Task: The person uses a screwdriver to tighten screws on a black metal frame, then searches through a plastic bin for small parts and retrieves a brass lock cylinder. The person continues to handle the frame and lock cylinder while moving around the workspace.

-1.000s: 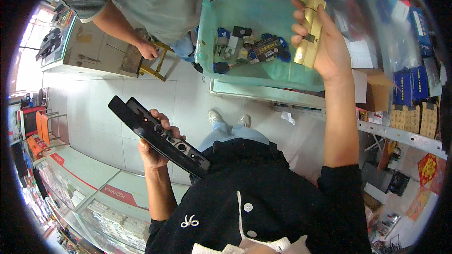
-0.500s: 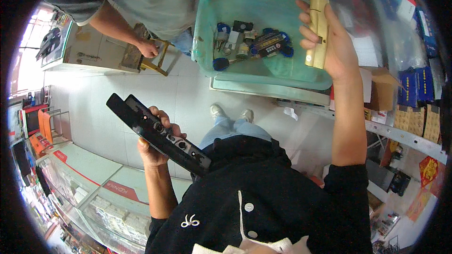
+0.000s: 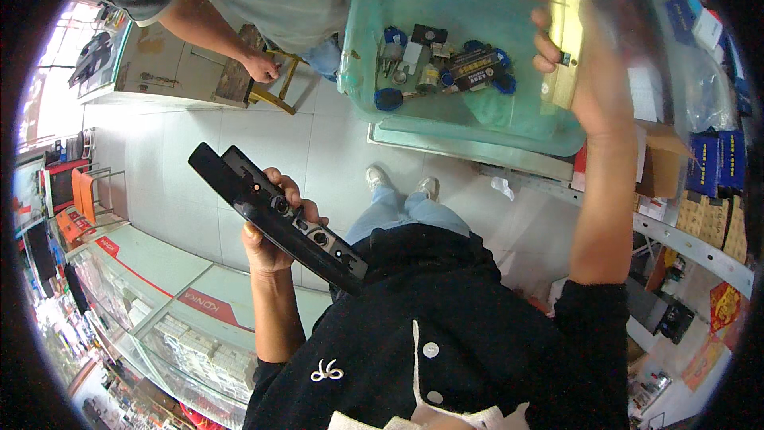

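Note:
My left hand (image 3: 270, 258) is closed round a long black door lock panel (image 3: 267, 219), held tilted in front of my waist. Round fittings and cut-outs show on its inner side. Raised over the right side of a green plastic bin (image 3: 477, 121), my right hand (image 3: 601, 91) grips a brass lock cylinder (image 3: 563, 52). Motion blurs the upper part of that hand. Inside the bin lie loose metal lock parts (image 3: 428, 76), blue round pieces (image 3: 389, 99) and a small black box (image 3: 473, 73).
Across from me stands a person in a grey shirt, one hand (image 3: 261, 68) near a yellow-framed stool (image 3: 274, 99). A glass display counter (image 3: 171, 302) runs along the lower left. Blue packages (image 3: 716, 161) and cartons (image 3: 664, 161) crowd the right side, beside a metal shelf edge (image 3: 700, 247).
The view has shifted slightly, so the bin and the person appear further right. My right hand has turned and moved a little with the brass cylinder. My left hand keeps its hold.

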